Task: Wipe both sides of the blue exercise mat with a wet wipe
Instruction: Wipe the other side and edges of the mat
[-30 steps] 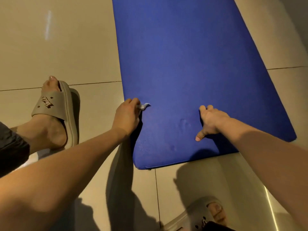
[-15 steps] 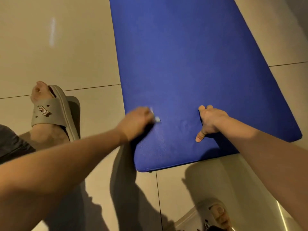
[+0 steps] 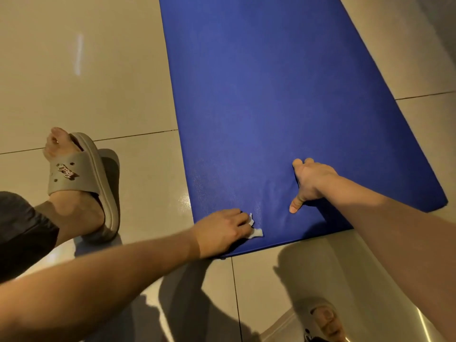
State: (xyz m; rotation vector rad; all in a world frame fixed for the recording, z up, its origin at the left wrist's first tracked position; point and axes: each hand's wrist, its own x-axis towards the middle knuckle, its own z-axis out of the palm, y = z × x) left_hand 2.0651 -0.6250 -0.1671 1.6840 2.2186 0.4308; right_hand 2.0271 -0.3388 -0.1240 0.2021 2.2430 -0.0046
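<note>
Left hand [image 3: 222, 230] grips the wipe [image 3: 256, 233] on the mat [image 3: 271, 95], near-left corner; right hand [image 3: 311, 181] flat, fingers spread, pinning it. I'd press evenly, overlapping strokes rightward.

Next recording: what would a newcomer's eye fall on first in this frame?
The blue exercise mat dominates, spread flat on the beige tiled floor across the upper middle. At its near left corner the left hand holds a white wet wipe against it, while the right hand rests on the mat further right. A slippered foot stands on the tiles at left.
</note>
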